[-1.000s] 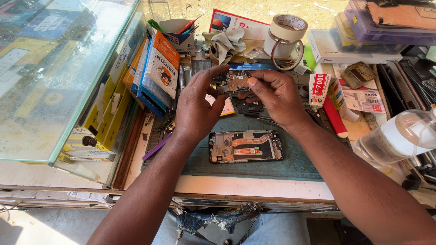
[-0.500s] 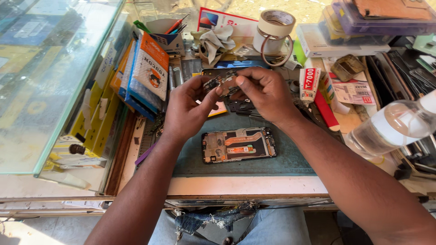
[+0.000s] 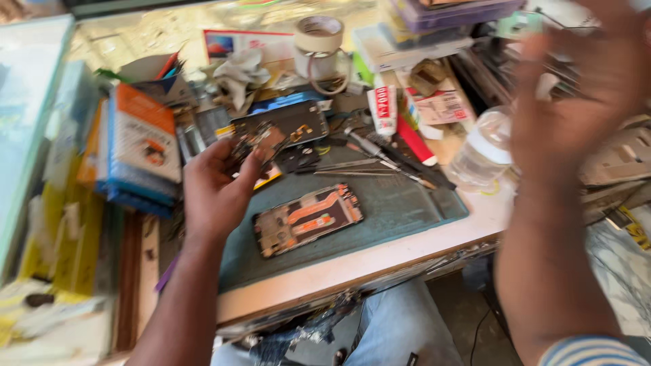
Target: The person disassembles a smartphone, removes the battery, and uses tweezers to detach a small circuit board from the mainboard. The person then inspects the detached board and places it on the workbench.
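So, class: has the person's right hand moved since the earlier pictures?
Yes. The right hand has left the small part held by the left hand and gone up and to the right, beyond the clear bottle, away from the green mat.

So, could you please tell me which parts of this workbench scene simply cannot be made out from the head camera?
- Right hand, head view: motion blur smears the fingers, so its grip and whether it holds anything cannot be told.
- Small dark circuit part in the left hand: blurred, too fine to identify.
- Clear plastic bottle: partly hidden behind the right arm.
- Opened phone frame on the green mat: components too blurred to distinguish.
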